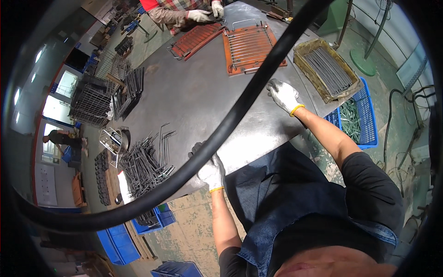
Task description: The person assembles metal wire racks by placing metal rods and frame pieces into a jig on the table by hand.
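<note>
My left hand [212,173], in a white glove with dark grey fingers, rests at the near edge of the metal table [184,97]. A black cable crosses in front of its fingers; the tips showing beyond it lie apart, with nothing seen in them. Farther right, my right hand [285,96] wears a matching glove and lies on the tabletop with curled fingers. Whatever they may hold is hidden. Beyond it sits an orange jig [230,67] with a rack of thin metal rods [251,42]. A tray [301,64] of straight grey rods [330,71] stands to its right.
Bent dark rods [145,161] are heaped at the table's left. A co-worker's gloved hands [200,16] are at a second orange jig [196,40] across the table. A blue crate [368,113] of green pieces stands below the right edge. The black cable [240,108] cuts across the view.
</note>
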Tool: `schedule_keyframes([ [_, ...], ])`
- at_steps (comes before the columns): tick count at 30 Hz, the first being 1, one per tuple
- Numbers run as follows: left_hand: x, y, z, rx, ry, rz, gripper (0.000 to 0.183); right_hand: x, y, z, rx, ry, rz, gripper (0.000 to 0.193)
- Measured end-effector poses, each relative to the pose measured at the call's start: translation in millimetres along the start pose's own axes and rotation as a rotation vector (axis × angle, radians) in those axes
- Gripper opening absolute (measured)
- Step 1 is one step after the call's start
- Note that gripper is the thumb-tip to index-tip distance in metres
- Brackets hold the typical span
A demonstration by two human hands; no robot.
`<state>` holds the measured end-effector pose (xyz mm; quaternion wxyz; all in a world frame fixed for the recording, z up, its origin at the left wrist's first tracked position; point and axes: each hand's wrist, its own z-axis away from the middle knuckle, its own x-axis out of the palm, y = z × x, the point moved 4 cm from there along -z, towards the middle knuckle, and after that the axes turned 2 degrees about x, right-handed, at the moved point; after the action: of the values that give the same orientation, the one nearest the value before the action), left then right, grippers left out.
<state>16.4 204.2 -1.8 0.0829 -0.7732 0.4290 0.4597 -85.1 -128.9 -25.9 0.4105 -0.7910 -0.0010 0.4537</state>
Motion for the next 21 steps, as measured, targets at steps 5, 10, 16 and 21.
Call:
schedule_keyframes([
  [5, 1.1, -1.4, -1.4, -0.024, -0.022, 0.01, 0.025, 0.1, -2.1, 1.0, -0.014, 0.042, 0.101, 0.029],
  [10, 4.8, -2.6, -3.4, -0.019, -0.048, -0.004, 0.028, -4.0, -4.2, 0.0, -0.038, 0.059, 0.099, 0.028],
  [16, 4.7, -11.5, 0.9, -0.095, -0.017, -0.007, 0.028, -0.5, -6.7, 1.5, 0.035, -0.009, 0.022, 0.029],
  [21, 13.1, -7.4, -29.2, -0.45, -0.07, 0.194, 0.04, 8.6, 14.3, -1.3, 0.103, -0.062, -0.193, 0.03],
])
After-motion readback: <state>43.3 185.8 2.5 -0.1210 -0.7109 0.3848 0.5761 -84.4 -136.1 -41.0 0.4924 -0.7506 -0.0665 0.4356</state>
